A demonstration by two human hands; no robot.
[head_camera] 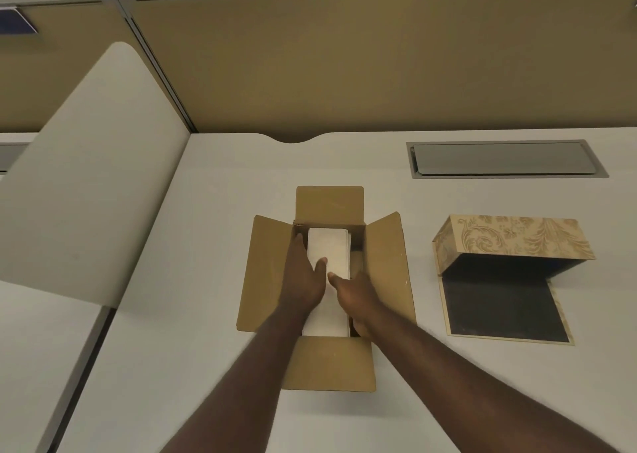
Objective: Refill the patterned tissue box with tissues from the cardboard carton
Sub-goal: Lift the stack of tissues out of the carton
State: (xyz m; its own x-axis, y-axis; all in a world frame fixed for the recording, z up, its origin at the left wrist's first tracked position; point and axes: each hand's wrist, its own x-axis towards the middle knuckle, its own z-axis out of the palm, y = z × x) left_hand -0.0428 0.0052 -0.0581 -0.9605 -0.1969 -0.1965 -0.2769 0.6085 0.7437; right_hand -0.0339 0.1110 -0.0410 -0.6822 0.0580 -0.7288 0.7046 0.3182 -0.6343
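Note:
The cardboard carton (386, 259) stands in the middle of the desk with all its flaps folded out. Inside it lies a white stack of tissues (329, 249). Both of my hands reach into the carton. My left hand (305, 277) runs along the left side of the stack with its thumb on top. My right hand (355, 297) is at the right side, thumb on top and fingers down between the stack and the carton wall. To the right, the patterned tissue box (517, 239) sits open, its dark inside and flat lid (503, 311) showing.
A grey cable hatch (503, 159) is set into the desk (213, 246) behind the patterned box. A tan partition wall (344, 66) runs along the back. A white divider panel (89, 177) rises at the left desk edge.

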